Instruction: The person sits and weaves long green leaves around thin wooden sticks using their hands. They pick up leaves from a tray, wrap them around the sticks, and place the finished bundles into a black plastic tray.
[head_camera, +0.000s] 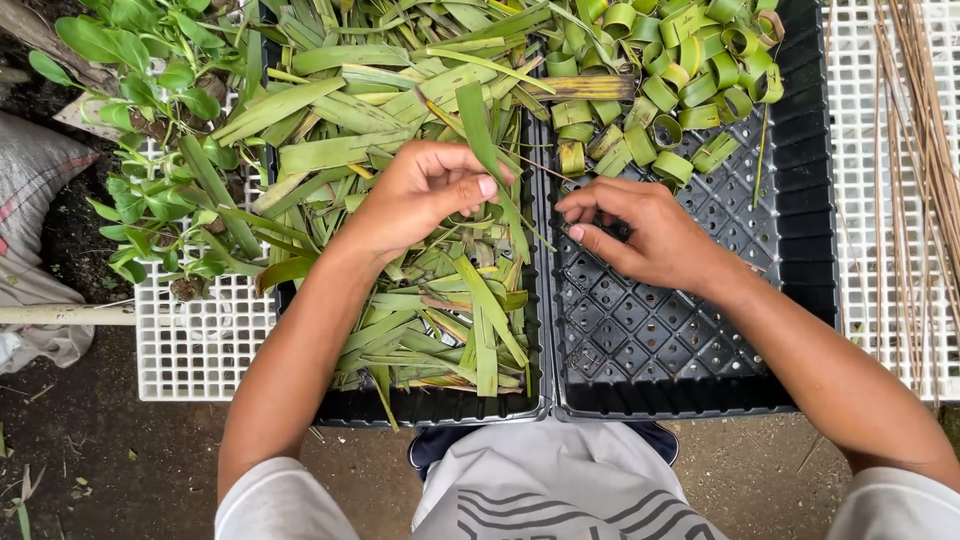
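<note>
My left hand (425, 190) pinches a long green leaf strip (485, 150) between thumb and fingers, above a black tray (440, 405) piled with cut green leaf strips (440, 310). My right hand (640, 235) hovers over the adjoining black mesh tray (660, 350), fingertips pinched together near the strip's lower end; whether it grips the strip or a thin stick is unclear. Rolled green leaf rings (670, 80) lie heaped in the far part of that right tray.
Both trays rest on white plastic grid panels (195, 345). Thin dry sticks (925, 160) lie on the right panel. Leafy green plants (160, 120) grow at the far left beside a grey sack (35, 180). Bare soil lies below.
</note>
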